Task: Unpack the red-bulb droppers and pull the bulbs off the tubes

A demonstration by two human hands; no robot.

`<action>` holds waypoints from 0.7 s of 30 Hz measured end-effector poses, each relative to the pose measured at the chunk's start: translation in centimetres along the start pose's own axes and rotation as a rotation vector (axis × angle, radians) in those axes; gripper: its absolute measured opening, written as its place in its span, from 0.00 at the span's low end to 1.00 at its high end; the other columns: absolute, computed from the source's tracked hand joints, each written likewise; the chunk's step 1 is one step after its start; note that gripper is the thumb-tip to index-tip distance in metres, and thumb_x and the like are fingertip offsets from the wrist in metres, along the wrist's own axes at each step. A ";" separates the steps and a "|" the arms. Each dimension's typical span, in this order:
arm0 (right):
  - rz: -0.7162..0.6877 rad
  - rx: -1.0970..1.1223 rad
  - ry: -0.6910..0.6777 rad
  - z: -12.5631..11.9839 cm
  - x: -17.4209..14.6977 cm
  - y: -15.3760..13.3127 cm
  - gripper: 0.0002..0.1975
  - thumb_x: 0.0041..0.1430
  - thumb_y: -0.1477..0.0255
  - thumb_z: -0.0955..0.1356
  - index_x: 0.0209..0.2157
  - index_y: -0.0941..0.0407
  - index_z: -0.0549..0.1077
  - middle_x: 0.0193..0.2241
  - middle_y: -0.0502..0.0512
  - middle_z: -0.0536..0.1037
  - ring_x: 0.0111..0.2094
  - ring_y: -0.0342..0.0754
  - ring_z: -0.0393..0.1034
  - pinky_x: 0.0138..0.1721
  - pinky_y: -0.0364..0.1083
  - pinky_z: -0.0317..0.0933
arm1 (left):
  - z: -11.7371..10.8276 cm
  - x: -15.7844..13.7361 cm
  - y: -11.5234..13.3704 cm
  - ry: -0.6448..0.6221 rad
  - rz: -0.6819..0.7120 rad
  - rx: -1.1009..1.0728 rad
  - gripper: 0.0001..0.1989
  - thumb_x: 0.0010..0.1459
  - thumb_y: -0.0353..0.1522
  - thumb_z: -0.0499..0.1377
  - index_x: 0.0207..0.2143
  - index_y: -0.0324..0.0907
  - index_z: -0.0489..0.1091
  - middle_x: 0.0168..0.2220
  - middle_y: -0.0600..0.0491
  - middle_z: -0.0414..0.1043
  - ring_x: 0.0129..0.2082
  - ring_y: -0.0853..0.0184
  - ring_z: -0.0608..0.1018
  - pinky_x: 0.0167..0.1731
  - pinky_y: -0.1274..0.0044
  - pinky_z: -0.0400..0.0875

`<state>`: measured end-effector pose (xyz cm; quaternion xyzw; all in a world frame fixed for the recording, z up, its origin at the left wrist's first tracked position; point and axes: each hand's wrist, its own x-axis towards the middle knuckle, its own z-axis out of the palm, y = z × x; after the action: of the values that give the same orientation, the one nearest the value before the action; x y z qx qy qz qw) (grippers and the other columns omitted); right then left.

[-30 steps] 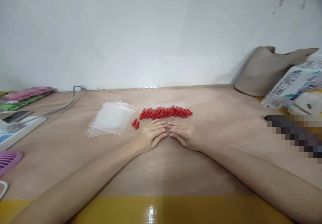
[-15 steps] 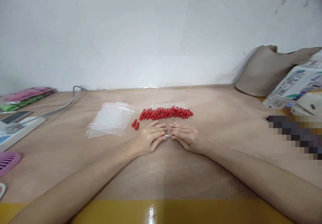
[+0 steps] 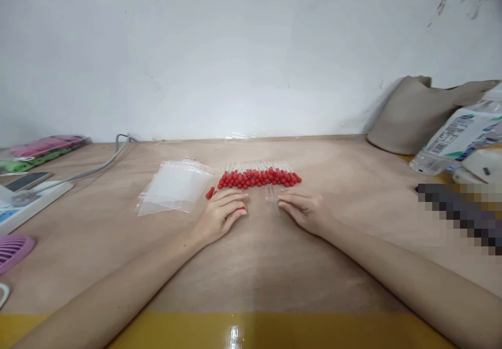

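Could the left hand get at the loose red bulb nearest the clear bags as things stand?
Probably yes: the red bulb lies close beside the left hand, uncovered. The hand points away from it, though, and a red piece at its thumb may leave it occupied.

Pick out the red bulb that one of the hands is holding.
The red bulb pinched in the left hand, only a bit of it showing. The row of red bulbs and the loose ones beside that hand lie on the table.
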<state>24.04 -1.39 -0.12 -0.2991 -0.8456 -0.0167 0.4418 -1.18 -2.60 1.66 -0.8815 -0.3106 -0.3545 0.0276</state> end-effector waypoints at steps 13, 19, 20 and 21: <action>0.291 -0.111 -0.020 0.4 0.6 0.4 0.05 0.53 0.75 0.59 0.30 0.55 0.65 0.20 0.52 0.69 0.21 0.46 0.63 0.23 0.44 0.57 | -5.5 0.9 -6.8 -0.152 -0.868 0.099 0.17 0.51 0.39 0.57 0.42 0.41 0.68 0.25 0.55 0.70 0.26 0.65 0.74 0.26 0.75 0.68; 0.269 -0.103 -0.070 0.8 0.8 -0.1 0.05 0.53 0.75 0.60 0.27 0.55 0.65 0.22 0.53 0.69 0.24 0.45 0.63 0.25 0.43 0.57 | -5.4 0.7 -6.9 -0.290 -0.928 0.018 0.18 0.47 0.44 0.57 0.35 0.40 0.69 0.23 0.54 0.72 0.23 0.66 0.74 0.19 0.78 0.65; 0.263 -0.108 -0.082 0.9 0.8 -0.1 0.05 0.53 0.74 0.60 0.28 0.56 0.66 0.21 0.52 0.69 0.24 0.45 0.63 0.26 0.44 0.57 | -5.4 0.6 -6.9 -0.313 -0.936 0.005 0.19 0.47 0.45 0.56 0.34 0.40 0.69 0.23 0.53 0.72 0.23 0.66 0.75 0.19 0.79 0.65; 0.256 -0.113 -0.096 0.9 0.8 -0.1 0.05 0.53 0.73 0.61 0.29 0.56 0.67 0.21 0.52 0.69 0.25 0.45 0.63 0.27 0.44 0.58 | -5.4 0.7 -6.9 -0.334 -0.943 -0.005 0.19 0.48 0.47 0.55 0.33 0.40 0.69 0.24 0.53 0.72 0.23 0.66 0.75 0.19 0.79 0.66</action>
<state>22.97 -0.82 -0.04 -0.4295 -0.8183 0.0067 0.3819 -8.06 1.87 4.96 -0.6900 -0.6746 -0.1833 -0.1876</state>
